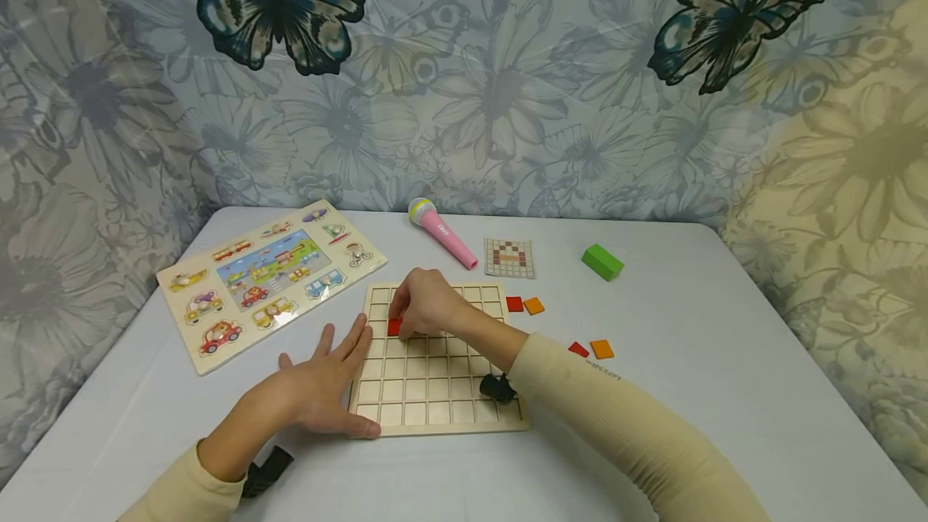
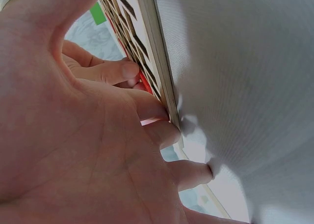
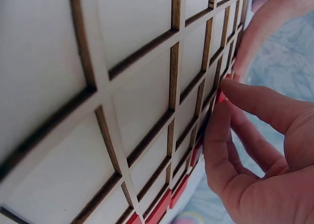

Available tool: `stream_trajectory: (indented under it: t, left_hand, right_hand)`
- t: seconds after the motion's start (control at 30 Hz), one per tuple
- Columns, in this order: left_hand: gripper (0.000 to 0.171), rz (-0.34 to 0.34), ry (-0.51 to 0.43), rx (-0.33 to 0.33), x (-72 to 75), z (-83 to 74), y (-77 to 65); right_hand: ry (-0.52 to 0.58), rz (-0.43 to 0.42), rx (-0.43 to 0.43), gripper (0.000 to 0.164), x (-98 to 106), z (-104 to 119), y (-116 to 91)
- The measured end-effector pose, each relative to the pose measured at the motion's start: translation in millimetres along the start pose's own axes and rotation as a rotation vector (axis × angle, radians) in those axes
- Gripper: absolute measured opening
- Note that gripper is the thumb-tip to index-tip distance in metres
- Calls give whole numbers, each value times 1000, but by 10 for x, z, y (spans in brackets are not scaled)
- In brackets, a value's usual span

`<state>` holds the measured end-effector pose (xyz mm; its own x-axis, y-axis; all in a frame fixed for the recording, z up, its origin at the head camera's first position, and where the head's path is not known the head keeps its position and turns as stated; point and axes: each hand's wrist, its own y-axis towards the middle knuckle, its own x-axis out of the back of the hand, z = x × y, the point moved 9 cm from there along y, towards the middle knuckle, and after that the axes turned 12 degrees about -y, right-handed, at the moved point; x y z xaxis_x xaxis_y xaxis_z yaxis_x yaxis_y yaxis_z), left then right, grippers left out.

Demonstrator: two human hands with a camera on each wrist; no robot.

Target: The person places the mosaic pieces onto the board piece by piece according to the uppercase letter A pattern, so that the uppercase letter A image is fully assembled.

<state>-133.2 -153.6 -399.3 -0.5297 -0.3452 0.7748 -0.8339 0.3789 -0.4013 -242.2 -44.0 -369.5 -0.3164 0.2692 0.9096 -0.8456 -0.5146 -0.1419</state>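
A wooden grid board (image 1: 428, 413) with square cells lies at the middle of the table. My right hand (image 1: 429, 303) reaches over its upper left part and pinches a red square tile (image 3: 221, 94) between thumb and finger, at the left-hand cells. Several other red tiles (image 3: 159, 208) sit along the grid's far side in the right wrist view; my right hand mostly hides them in the head view. My left hand (image 1: 319, 385) rests along the board's left edge, fingers extended, thumb at the near left corner. The left wrist view shows its fingers (image 2: 162, 133) touching the board's side.
Loose red (image 1: 514, 304) and orange (image 1: 602, 349) tiles lie right of the board. Behind it are a pattern card (image 1: 510, 258), a pink toy microphone (image 1: 448, 238) and a green block (image 1: 602, 262). A vehicle picture puzzle (image 1: 290, 333) lies at the left.
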Motion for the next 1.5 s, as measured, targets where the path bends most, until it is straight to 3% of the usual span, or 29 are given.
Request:
stream_trajectory:
  t: [0.43, 0.7, 0.93, 1.13, 1.5]
  left_hand:
    - [140, 0, -2, 3, -16, 19, 17]
    - [145, 15, 9, 11, -45, 67, 53]
    - [142, 14, 7, 16, -37, 43, 37]
    - [139, 10, 2, 10, -15, 15, 18]
    - [138, -3, 2, 8, -22, 10, 15]
  right_hand:
    - [75, 17, -27, 23, -12, -59, -15]
    - [215, 42, -48, 21, 40, -125, -110]
    - [363, 29, -12, 24, 210, -174, -258]
    - [451, -15, -22, 24, 351, -348, -366]
    - [470, -85, -113, 27, 581, -819, -572]
